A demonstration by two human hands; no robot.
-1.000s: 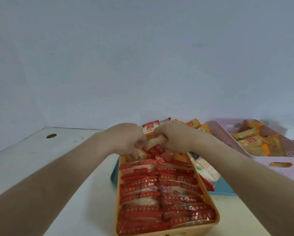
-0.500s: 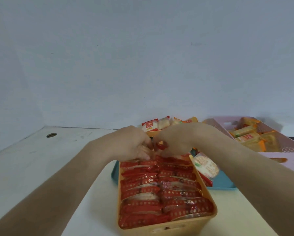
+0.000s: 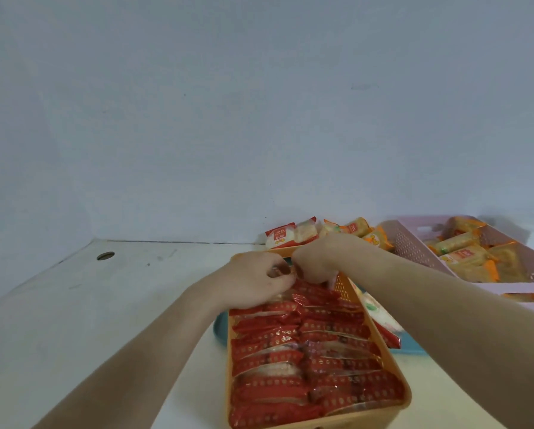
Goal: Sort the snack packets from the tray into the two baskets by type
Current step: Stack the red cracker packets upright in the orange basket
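An orange basket stands in front of me, packed with rows of red snack packets. It partly covers the blue tray. At the basket's far end my left hand and my right hand meet, fingers curled on a red packet that sits low among the others. Loose packets lie on the tray behind my hands: red-and-white ones and yellow ones. A white-and-green packet shows beside the basket's right wall. The pink basket at right holds yellow packets.
Everything rests on a white table with a round cable hole at the back left. A plain pale wall closes off the far edge. My right forearm crosses over the tray toward the pink basket's front corner.
Both hands have come down from above the tray with the red packet and now press it in at the far end of the orange basket.
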